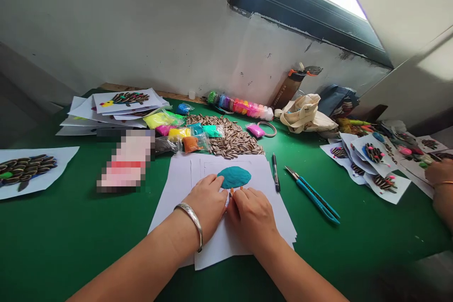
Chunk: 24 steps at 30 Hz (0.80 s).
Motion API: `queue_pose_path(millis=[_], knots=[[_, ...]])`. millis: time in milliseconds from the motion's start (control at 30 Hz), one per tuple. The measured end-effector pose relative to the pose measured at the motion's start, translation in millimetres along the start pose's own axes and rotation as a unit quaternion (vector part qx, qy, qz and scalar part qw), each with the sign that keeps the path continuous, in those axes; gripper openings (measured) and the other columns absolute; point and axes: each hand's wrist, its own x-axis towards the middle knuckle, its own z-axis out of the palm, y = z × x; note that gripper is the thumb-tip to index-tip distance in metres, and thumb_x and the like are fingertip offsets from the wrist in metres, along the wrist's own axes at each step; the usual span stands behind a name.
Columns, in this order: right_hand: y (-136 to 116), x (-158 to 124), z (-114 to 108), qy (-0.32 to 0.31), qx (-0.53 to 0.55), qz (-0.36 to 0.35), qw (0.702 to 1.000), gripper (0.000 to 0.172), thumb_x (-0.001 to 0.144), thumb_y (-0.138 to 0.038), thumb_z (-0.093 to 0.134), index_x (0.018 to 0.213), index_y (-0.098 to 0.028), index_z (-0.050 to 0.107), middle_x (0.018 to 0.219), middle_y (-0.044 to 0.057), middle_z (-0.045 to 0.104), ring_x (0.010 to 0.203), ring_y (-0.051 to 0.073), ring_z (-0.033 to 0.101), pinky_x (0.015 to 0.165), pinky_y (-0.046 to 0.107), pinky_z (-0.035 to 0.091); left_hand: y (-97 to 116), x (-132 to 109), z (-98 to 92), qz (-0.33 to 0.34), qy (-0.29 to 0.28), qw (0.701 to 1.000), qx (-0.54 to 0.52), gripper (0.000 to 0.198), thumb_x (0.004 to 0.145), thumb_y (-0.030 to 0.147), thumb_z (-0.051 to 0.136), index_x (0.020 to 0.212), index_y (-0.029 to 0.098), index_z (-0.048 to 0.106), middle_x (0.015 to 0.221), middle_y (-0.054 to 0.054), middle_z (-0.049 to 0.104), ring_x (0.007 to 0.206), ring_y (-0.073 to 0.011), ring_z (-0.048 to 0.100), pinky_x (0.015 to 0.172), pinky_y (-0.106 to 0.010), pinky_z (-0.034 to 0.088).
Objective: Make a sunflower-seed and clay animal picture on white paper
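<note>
My left hand (207, 205) and my right hand (252, 214) rest side by side on a stack of white paper sheets (276, 207). Both hands have their fingers curled down and pressed together around a small piece of orange clay (232, 191) between them. Just beyond the fingertips a flat teal clay oval (234, 177) is stuck on the top sheet. A silver bangle (191, 217) circles my left wrist.
A pile of striped sunflower seeds (231, 139) and bags of coloured clay (191, 134) lie behind the paper. A black pen (275, 172) and a teal utility knife (313, 194) lie to the right. Finished seed pictures (26, 167) sit left and right. Another person's hand (440, 172) is at the right edge.
</note>
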Motion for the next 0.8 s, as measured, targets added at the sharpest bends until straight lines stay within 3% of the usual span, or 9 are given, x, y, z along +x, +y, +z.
queue_pose_path(millis=[400,667,800], knots=[[9.5,-1.7,-1.1,0.034,0.016,0.018,0.999,0.029,0.087,-0.018,0.045,0.058,-0.019,0.048,0.053,0.0,0.05,0.053,0.013,0.043,0.058,0.029,0.025,1.6,-2.1,-2.8,0.003,-0.001,1.0,-0.005,0.025,0.085,0.025,0.057,0.104,0.012,0.066,0.122,-0.019,0.057,0.119,-0.0326,0.048,0.101,-0.046,0.041],[14.0,-5.7,4.3,0.002,0.028,0.021,0.999,0.028,0.086,-0.016,0.045,0.059,-0.018,0.05,0.056,0.001,0.053,0.056,0.014,0.046,0.059,0.029,0.028,2.5,-2.8,-1.3,-0.002,0.004,1.0,-0.001,0.039,0.083,0.025,0.06,0.121,0.019,0.059,0.123,-0.016,0.055,0.118,-0.0331,0.048,0.098,-0.048,0.042],[15.5,-6.1,4.6,-0.002,0.034,0.033,0.999,0.028,0.088,-0.018,0.044,0.061,-0.018,0.051,0.056,0.001,0.054,0.057,0.014,0.046,0.06,0.028,0.029,4.3,-2.8,-2.0,-0.005,-0.003,1.0,0.001,0.039,0.084,0.026,0.058,0.121,0.018,0.06,0.126,-0.018,0.054,0.12,-0.0356,0.047,0.099,-0.05,0.041]])
